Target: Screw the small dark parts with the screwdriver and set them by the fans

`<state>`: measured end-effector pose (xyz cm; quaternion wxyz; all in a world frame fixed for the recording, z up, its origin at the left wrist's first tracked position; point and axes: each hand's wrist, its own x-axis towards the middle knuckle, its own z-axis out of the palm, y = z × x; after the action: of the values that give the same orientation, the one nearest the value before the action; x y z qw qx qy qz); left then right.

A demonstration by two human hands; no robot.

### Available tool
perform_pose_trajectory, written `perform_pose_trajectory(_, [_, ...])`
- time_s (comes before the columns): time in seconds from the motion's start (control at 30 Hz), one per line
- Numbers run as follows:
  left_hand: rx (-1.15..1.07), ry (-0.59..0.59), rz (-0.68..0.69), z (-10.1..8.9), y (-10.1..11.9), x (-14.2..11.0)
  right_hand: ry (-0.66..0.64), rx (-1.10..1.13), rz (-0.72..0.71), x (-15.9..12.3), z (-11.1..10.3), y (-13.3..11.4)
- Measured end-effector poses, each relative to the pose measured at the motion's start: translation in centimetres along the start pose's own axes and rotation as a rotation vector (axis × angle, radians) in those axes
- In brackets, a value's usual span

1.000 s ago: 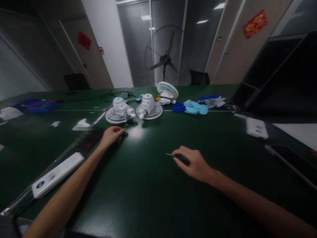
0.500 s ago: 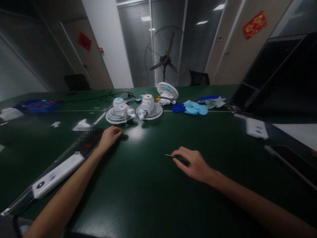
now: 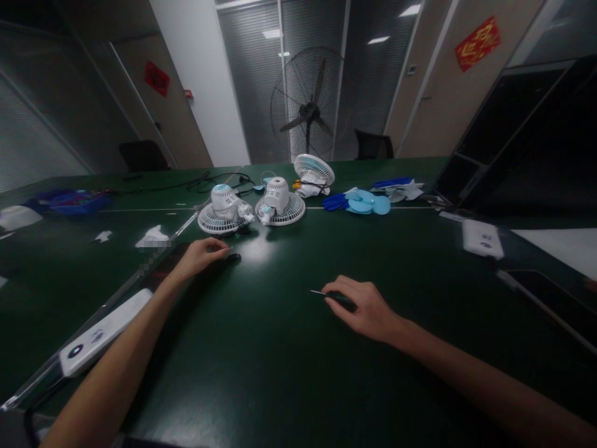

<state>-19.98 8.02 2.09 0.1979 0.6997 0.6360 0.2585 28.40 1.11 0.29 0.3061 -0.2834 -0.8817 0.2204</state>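
My right hand [image 3: 366,308] is wrapped round the dark handle of a screwdriver [image 3: 341,301], low over the green table. Its thin metal shaft points left, away from my fingers. Farther forward on the left, my left hand [image 3: 201,256] rests at the tabletop with thumb and fingers curled close together. A tiny pale-green speck shows at those fingertips, too small to name. Just right of them lies a small black object [image 3: 234,257], its kind unclear. Beyond this hand sit two white fan heads, a left one [image 3: 224,208] and a right one [image 3: 278,202], lying grille down.
A third small fan [image 3: 313,175] stands farther back. Light-blue fan blades [image 3: 368,202] and blue gloves [image 3: 336,202] lie to its right. A white power bank-like device [image 3: 105,336] is beside my left forearm. On the right are a white box [image 3: 482,239] and a phone-like slab [image 3: 550,298].
My left hand has drawn back slightly to the left from the small black object. My right hand and the screwdriver stay almost still.
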Motion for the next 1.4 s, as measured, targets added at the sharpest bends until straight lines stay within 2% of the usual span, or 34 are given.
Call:
perform_pose_trajectory(0.1, [-0.052, -0.082, -0.022, -0.8, 1.2, -0.7, 0.004, -0.006, -0.004, -0.1, 0.0, 0.1])
perform_pose_trajectory(0.23, [-0.053, -0.096, -0.006, -0.5, 1.8, -0.9, 0.003, -0.02, -0.001, -0.1, 0.1, 0.2])
perform_pose_trajectory(0.6, [0.062, -0.088, 0.066, 0.5, 0.5, -0.5, -0.011, 0.0, 0.007, 0.0, 0.0, -0.1])
perform_pose_trajectory(0.67, [0.092, -0.102, 0.102, 1.4, 1.2, -0.5, -0.011, -0.004, 0.002, -0.1, 0.0, -0.1])
perform_pose_trajectory(0.73, [0.086, -0.13, 0.159, 3.0, 3.0, -0.9, -0.013, -0.006, -0.003, -0.1, 0.0, 0.0])
perform_pose_trajectory(0.9, [-0.034, -0.217, 0.374, 8.8, 10.1, -3.5, -0.032, -0.046, 0.001, 0.1, 0.0, -0.1])
perform_pose_trajectory(1.0, [-0.061, -0.235, 0.465, 11.5, 13.1, -5.1, -0.041, -0.068, -0.019, 0.1, 0.0, -0.1])
perform_pose_trajectory(1.13, [-0.065, -0.258, 0.512, 12.5, 14.3, -6.1, -0.049, -0.058, -0.023, 0.1, 0.0, -0.1])
perform_pose_trajectory(1.4, [-0.085, -0.298, 0.584, 12.7, 14.3, -6.4, -0.1, -0.072, -0.014, 0.1, -0.1, -0.3])
